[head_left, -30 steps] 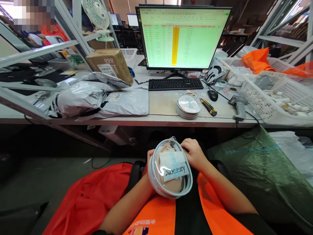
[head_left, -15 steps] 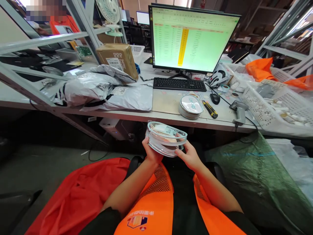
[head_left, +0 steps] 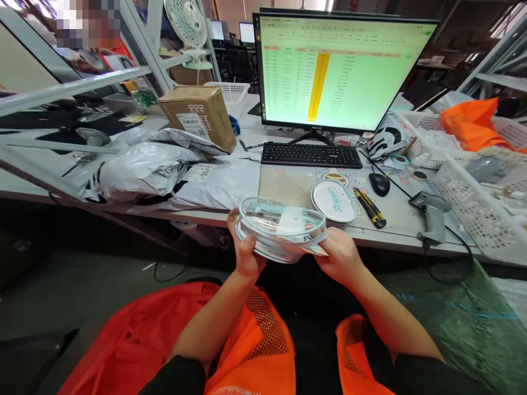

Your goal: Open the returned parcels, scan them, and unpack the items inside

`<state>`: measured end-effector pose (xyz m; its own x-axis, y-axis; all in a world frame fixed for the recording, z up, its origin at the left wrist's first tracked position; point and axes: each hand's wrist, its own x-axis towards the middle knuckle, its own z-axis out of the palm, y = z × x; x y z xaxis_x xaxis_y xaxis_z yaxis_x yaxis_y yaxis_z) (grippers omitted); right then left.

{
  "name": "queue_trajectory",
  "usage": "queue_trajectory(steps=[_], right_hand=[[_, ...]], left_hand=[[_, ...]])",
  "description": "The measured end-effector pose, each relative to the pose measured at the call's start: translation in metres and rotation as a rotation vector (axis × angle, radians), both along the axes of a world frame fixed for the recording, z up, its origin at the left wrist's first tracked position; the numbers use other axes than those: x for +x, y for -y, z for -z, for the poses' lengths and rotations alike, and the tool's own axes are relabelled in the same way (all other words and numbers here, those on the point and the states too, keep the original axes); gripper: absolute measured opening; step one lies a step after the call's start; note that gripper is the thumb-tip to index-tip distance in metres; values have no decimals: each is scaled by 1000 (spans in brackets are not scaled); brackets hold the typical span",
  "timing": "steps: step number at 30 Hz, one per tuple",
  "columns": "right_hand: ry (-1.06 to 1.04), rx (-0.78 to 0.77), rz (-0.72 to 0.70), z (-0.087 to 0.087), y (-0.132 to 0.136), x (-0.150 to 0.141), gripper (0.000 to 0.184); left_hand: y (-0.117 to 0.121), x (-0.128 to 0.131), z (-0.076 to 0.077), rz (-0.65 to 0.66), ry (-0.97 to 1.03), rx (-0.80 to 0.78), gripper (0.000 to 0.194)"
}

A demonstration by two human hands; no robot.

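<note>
A clear oval zip pouch (head_left: 275, 241) with pale blue trim is held in front of me, just off the desk's front edge. Through its plastic shows a white card with dark lettering, partly smeared by glare. My left hand (head_left: 247, 255) is closed round the left end, its thumb on the near side wall. At the right end my right hand (head_left: 340, 255) is closed, with some fingers hidden behind the pouch wall. A thin beige piece (head_left: 317, 250) pokes out by the right fingers. Behind the pouch, a similar oval pouch (head_left: 333, 203) lies on the desk.
A yellow-black utility knife (head_left: 370, 208), mouse (head_left: 379, 185) and barcode scanner (head_left: 432, 216) lie to the right, beside white baskets (head_left: 473, 203). Keyboard (head_left: 310, 155) and monitor (head_left: 337, 71) stand behind. Plastic mailer bags (head_left: 144, 170) and a cardboard box (head_left: 201, 118) occupy the left.
The pouch has tipped from lid facing me to nearly side-on, and risen toward the desk edge. My right hand has moved onto its right end, where a beige piece now shows.
</note>
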<state>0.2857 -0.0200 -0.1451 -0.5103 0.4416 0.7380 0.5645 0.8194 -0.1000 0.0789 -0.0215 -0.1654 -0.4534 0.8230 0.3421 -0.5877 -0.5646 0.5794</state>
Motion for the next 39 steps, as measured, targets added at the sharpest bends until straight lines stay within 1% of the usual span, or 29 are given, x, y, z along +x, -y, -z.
queue_trajectory(steps=[2,4,6,8,11,13,14,15,17,19,22,24,26,27,29,30,31,32,33,34,35,36,37,38,39], right_hand=[[82,25,78,-9,-12,2,29],[164,16,135,-24,-23,2,33],[234,3,156,-44,-33,4,39],[295,-20,154,-66,-41,9,42],[388,-27,95,-94,-49,22,39],[427,21,61,-105,-52,32,39],[427,61,53,-107,-53,37,40],[413,110,53,-107,-54,43,40],[353,211,71,-102,-57,53,41],[268,278,102,-92,-59,65,43],[128,301,136,-70,-58,81,46],[46,316,134,-56,-54,89,46],[-7,339,116,-44,-47,93,43],[-19,348,106,-40,-43,93,40],[-18,353,89,-33,-36,91,34],[-14,354,83,-31,-32,90,31],[-5,355,77,-30,-29,88,29],[4,359,69,-30,-27,86,28],[17,362,59,-30,-26,84,28],[31,365,46,-31,-25,81,27],[44,370,34,-33,-25,79,27],[55,377,21,-35,-26,76,25],[67,384,6,-36,-27,72,23],[77,392,-11,-38,-28,68,21],[89,400,-30,-38,-30,63,19]], left_hand=[[-19,2,-3,69,52,-76,71],[-36,10,-3,176,106,-164,66],[-51,20,-3,282,146,-219,59],[-61,27,-7,348,168,-231,54],[-72,30,-14,344,205,-249,51],[-77,27,-18,331,239,-281,51],[-79,24,-19,327,249,-292,51],[-82,20,-19,322,253,-294,51],[-88,10,-16,293,239,-279,52],[-97,-1,-10,242,202,-264,53],[-112,-17,2,105,125,-268,59],[-121,-27,11,-12,23,-277,70],[-125,-35,19,-96,-165,-299,78],[-124,-38,22,-117,-287,-316,78],[-115,-44,27,-165,-568,-341,71],[-107,-45,28,-227,-713,-348,67],[-96,-45,27,-323,-841,-346,66],[-83,-44,26,-440,-935,-325,65],[-69,-40,25,-545,-981,-282,65],[-55,-34,22,-592,-969,-220,62],[-40,-27,19,-528,-917,-159,57],[-27,-17,15,-348,-836,-112,52],[-16,-6,12,-85,-737,-93,50],[-7,5,8,200,-624,-107,53],[-2,15,4,456,-506,-152,59]])
